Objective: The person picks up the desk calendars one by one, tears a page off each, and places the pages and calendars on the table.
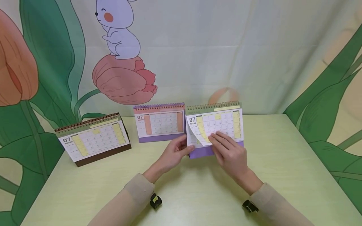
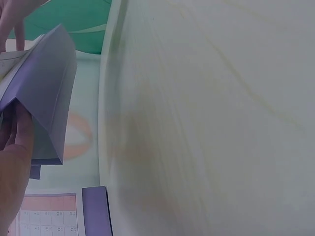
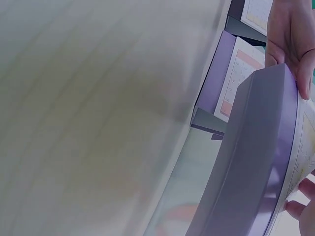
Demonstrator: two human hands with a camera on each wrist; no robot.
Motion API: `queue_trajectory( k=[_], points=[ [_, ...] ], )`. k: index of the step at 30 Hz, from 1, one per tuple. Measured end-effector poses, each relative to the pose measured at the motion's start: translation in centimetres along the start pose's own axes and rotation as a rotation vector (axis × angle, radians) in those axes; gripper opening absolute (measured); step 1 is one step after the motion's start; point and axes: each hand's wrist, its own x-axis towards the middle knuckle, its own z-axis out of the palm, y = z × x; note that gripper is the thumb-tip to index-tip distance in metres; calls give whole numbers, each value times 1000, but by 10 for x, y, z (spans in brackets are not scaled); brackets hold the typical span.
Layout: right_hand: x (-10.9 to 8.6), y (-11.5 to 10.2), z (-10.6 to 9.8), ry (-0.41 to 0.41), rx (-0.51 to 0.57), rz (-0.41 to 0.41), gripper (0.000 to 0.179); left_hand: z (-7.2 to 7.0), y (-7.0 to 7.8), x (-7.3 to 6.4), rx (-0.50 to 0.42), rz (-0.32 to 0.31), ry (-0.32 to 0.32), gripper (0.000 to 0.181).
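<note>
A purple-based desk calendar (image 1: 216, 117) with a green header and "07" on its page is held between both hands. My left hand (image 1: 173, 152) grips its lower left corner, thumb on the front and fingers tucked inside the stand, as the left wrist view shows. At the lower edge, my right hand (image 1: 230, 153) pinches a calendar page (image 1: 202, 131), whose left corner curls away from the sheets beneath. Seen from the right wrist, the base (image 3: 256, 147) faces the camera and the fingertips (image 3: 295, 209) are at the page edge.
Left of the held calendar stands a pink-and-purple desk calendar (image 1: 161, 122), close beside it. Farther left, a brown-based desk calendar (image 1: 94, 138) is angled on the pale green table (image 1: 285, 175). A printed curtain (image 1: 181, 62) hangs behind the table.
</note>
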Motion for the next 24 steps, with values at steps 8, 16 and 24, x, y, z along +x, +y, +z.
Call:
queue_trajectory(
  k=[8, 16, 24],
  points=[
    [-3, -3, -2, -16, 29, 61, 23, -2, 0, 0, 2, -2, 2, 38],
    [-2, -5, -2, 42, 89, 88, 20, -3, -2, 0, -50, -25, 16, 37],
    [-4, -6, 3, 45, 75, 96, 19, 1, -1, 0, -47, -32, 38, 37]
  ],
)
